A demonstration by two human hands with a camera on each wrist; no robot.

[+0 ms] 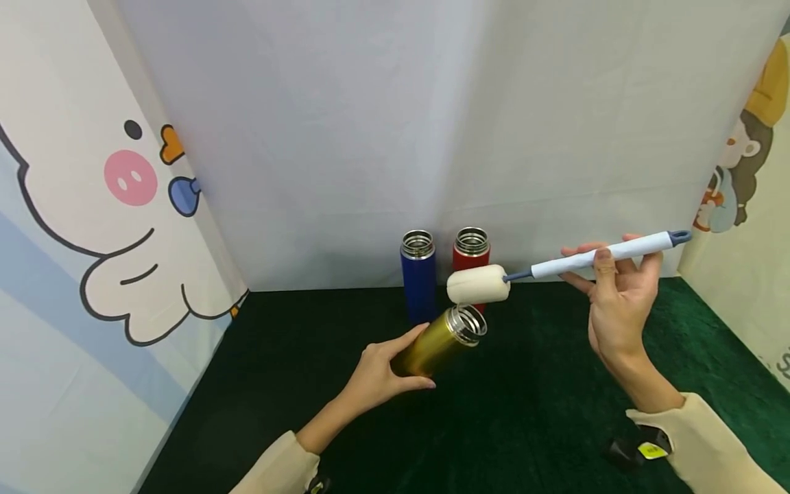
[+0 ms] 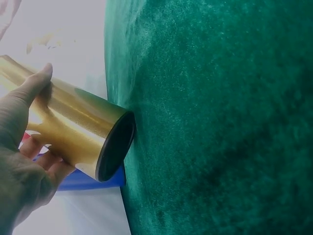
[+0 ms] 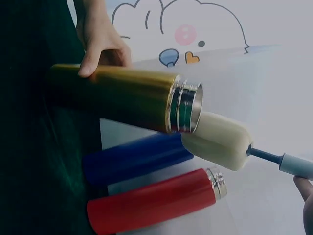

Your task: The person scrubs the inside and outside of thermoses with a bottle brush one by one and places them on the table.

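Note:
My left hand (image 1: 379, 374) grips a gold bottle (image 1: 432, 346) round its body, tilted with its bare steel mouth toward the upper right. In the left wrist view the dark base of the gold bottle (image 2: 78, 125) faces the cloth. With fingers and thumb, my right hand (image 1: 623, 309) holds a bottle brush (image 1: 592, 259) by its white handle. The cream sponge head (image 1: 478, 285) hovers just above the gold bottle's mouth. In the right wrist view the sponge head (image 3: 220, 142) appears beside that mouth, outside it; whether they touch I cannot tell.
Behind the gold bottle stand a blue bottle (image 1: 420, 281) and a red bottle (image 1: 471, 248), both upright with uncovered mouths. The dark green cloth (image 1: 524, 425) covers the table. A pale curtain (image 1: 321, 137) hangs at the back, with cartoon-printed sheets on both sides.

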